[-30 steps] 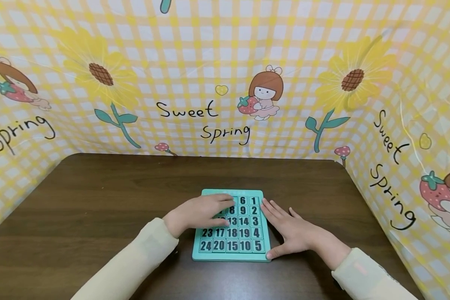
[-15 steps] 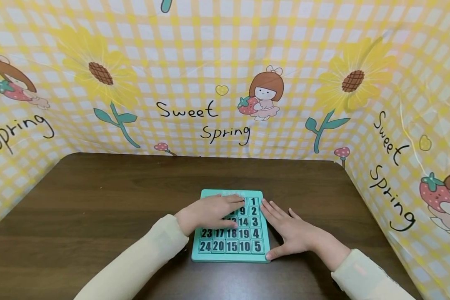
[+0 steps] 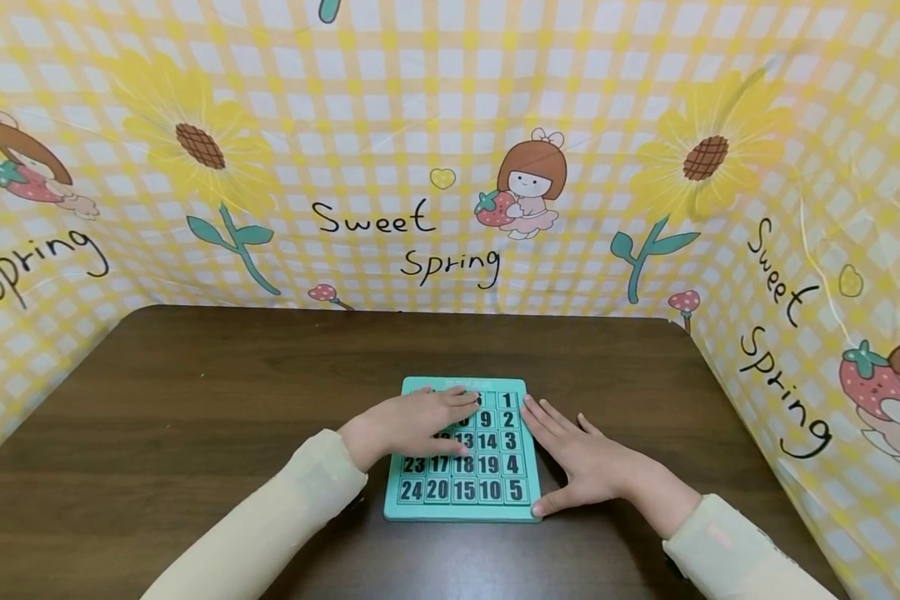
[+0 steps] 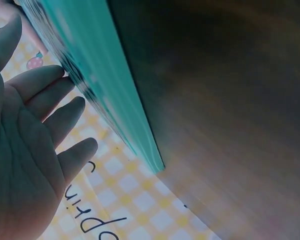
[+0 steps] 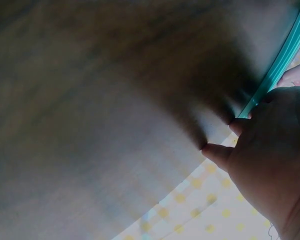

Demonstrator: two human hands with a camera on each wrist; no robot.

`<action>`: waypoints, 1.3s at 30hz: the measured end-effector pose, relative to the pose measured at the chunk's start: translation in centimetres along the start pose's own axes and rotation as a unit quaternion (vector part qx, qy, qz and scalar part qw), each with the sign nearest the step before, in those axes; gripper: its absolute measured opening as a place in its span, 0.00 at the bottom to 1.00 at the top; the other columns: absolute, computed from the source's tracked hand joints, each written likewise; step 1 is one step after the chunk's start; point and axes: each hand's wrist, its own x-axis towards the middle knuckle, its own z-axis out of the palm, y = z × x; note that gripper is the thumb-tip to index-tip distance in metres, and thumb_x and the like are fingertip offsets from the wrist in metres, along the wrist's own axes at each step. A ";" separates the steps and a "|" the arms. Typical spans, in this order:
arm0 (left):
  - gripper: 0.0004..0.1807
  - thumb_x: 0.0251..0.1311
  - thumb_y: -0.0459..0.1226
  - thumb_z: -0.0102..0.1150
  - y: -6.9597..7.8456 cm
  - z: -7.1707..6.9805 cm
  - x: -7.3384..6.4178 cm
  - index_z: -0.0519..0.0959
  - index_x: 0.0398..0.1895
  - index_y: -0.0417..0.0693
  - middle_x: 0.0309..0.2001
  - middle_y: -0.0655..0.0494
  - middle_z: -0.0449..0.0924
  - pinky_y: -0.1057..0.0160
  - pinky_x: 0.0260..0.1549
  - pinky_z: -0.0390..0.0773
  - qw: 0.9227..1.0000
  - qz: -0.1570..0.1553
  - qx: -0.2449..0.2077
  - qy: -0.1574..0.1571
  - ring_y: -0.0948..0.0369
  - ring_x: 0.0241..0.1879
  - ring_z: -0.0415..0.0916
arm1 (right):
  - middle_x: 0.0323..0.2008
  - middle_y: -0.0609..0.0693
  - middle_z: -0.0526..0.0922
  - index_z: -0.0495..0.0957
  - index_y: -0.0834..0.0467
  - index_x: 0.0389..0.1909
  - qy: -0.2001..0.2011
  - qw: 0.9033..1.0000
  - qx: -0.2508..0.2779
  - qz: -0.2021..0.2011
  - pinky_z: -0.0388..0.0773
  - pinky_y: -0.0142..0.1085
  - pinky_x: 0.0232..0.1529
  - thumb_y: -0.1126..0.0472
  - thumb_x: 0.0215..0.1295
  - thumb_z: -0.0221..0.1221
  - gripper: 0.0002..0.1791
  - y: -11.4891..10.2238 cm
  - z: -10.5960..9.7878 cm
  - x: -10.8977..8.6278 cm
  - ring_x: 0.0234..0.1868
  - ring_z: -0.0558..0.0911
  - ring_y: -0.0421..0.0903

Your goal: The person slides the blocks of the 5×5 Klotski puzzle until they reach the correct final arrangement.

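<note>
A teal number slide puzzle lies flat on the table in the head view, its square tiles printed with black numbers. My left hand reaches over it from the left, fingertips at the top row by the 6 tile; hand and fingers hide several upper-left tiles. The 6 sits a little left of the 9 below it. In the left wrist view the fingers are extended over the puzzle's face. My right hand is spread along the right side, its index finger and thumb at the frame's edge.
The brown wooden table has rounded far corners. A yellow checked cloth with flowers and lettering rises along its back and sides. Cream sleeves cover both forearms.
My left hand moved right across the top row, then back slightly left. The 6 tile now stands a little further left than a second ago. The right hand has stayed in place.
</note>
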 end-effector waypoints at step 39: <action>0.51 0.64 0.71 0.40 2.2 0.5 2.6 0.42 0.81 0.54 0.82 0.61 0.35 0.43 0.76 0.46 0.998 0.008 0.055 -0.012 0.62 0.81 0.33 | 0.81 0.51 0.33 0.36 0.55 0.81 -0.003 1.000 0.004 0.000 0.44 0.73 0.69 0.22 0.50 0.61 0.70 0.1 0.0 0.0 0.81 0.38 0.56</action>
